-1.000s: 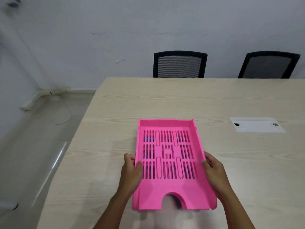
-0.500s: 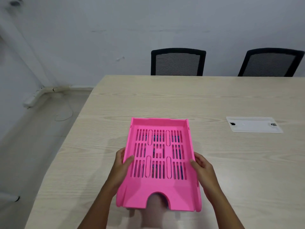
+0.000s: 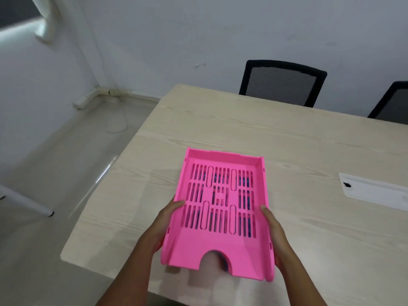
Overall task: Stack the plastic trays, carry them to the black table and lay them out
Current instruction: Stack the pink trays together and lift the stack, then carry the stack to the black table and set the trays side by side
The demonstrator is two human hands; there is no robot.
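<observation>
Both hands, left point(image 3: 163, 226) and right point(image 3: 276, 235), clamp the stacked trays point(image 3: 220, 208) above the desk's point(image 3: 309, 140) near-left corner; stacking looks done, carrying and laying out remain.

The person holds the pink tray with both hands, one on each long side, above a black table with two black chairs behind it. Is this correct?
Not quite. The head view shows that the table is light wood, not black. The rest holds: the left hand and the right hand grip the long sides of the pink tray, and two black chairs stand behind the table.

Single head-worn view, tilted, looking forward and down, close over pale table point(image 3: 287, 151) corner
</observation>
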